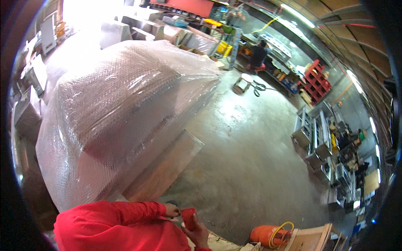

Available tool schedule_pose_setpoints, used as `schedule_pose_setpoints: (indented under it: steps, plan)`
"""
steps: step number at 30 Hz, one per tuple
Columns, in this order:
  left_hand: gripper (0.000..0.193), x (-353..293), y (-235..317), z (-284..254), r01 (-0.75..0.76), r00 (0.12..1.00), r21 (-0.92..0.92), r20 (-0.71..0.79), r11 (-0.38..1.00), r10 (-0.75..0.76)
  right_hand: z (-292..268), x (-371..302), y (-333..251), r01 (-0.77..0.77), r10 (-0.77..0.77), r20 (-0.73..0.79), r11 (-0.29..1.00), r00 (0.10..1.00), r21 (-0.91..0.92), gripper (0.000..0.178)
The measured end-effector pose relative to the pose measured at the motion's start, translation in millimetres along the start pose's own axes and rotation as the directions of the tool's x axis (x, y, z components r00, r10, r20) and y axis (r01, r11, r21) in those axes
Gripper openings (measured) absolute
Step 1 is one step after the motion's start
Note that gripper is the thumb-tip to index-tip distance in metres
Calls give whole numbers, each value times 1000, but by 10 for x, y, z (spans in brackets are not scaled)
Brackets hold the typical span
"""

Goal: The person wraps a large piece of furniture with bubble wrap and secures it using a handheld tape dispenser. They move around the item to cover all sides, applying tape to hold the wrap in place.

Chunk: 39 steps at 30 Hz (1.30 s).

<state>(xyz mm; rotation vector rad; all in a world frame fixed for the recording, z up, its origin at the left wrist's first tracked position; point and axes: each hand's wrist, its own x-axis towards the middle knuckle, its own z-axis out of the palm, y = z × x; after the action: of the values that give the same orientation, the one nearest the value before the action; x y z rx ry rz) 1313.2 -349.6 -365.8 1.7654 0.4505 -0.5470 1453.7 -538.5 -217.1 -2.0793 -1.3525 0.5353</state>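
My right hand (200,234) is wrapped round a short red roll (188,217), which looks like tape, held upright close to my body. Beside it, my left hand (171,210) has its fingers pinched together at the roll's left edge; what they grip is too small to make out. A small dark thing shows just behind the left fingers. To the left stands a large bulky load under bubble wrap (121,92), its sheet shiny and hanging down the sides. At its foot, a flat brown board (167,167) lies along the near right side.
An orange gas cylinder (266,236) with a yellow hose stands at the lower right beside a wooden crate (312,238). Metal frames (314,134) line the right. Farther off are a low stool (243,83), a red rack (315,82) and a person (257,56) at a bench.
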Motion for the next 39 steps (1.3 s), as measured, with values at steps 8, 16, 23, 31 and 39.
schedule_pose_setpoints:
  steps: [8, 16, 23, 31, 39]
  plan:
    - [50, 523, 287, -356, 98, 994, -67, 62, 993, -93, -310, 2611, 291, 356, -309, 307, 928, 900, -108, 96]
    - [56, 1448, 737, -1451, -18, 946, -336, -311, 942, -93, 658, 4454, 550, 949, -771, 555, 281, 311, -141, 68]
    - [59, 1604, 1379, -2262, -141, 837, -439, -532, 888, -130, 784, 5219, 982, 926, -856, 517, 190, -6, 326, 65]
    - [45, -433, 2930, -3713, -179, -27, -14, -999, 984, -19, -427, 7642, 711, 687, -687, -29, 724, 726, 57, 67]
    - [77, -1611, 3289, -5289, 902, -162, -110, -983, 417, 90, -1056, 9318, -416, 827, -839, -116, 544, 532, -139, 81]
